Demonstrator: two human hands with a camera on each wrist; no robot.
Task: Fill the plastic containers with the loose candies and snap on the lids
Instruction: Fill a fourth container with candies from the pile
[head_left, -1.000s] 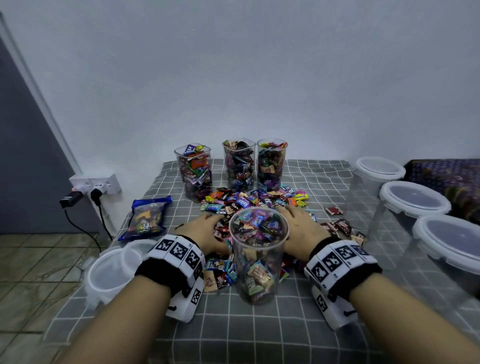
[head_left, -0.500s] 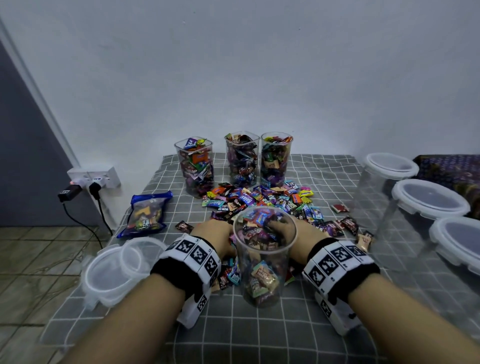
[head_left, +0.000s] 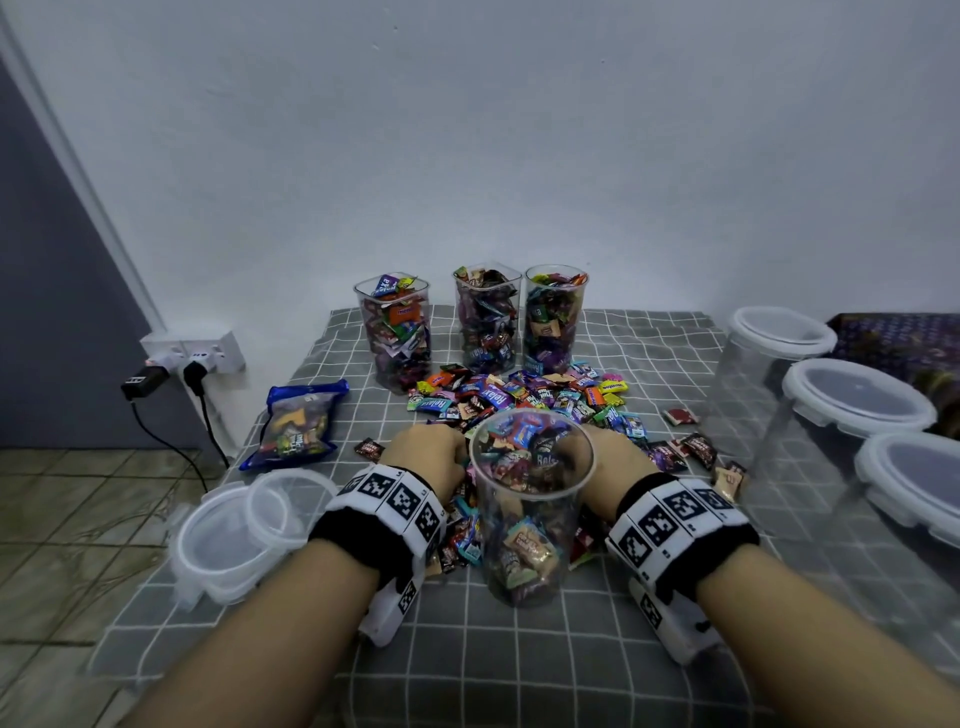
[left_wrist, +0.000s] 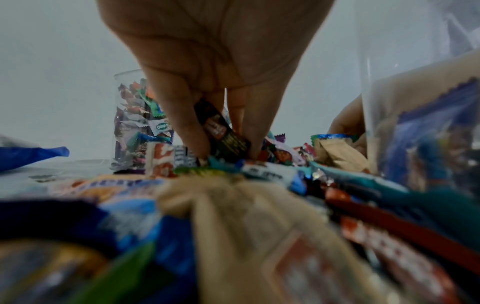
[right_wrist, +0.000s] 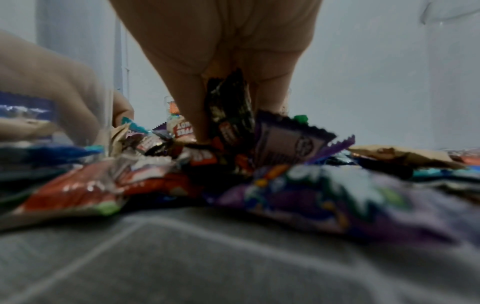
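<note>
Candies (head_left: 519, 397) heaped behind the container (head_left: 530, 514); left hand (head_left: 423, 457) and right hand (head_left: 621, 460) each pinch dark wrappers

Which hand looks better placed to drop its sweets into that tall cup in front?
Neither has a clear edge. The left hand and the right hand flank the near container, each beside its rim and each pinching dark-wrapped candies from the pile. Probably both tip in together.

Grey checked cloth (head_left: 524, 649) covers table; wall socket (head_left: 195, 356) with plugs; tiled floor (head_left: 67, 509).
</note>
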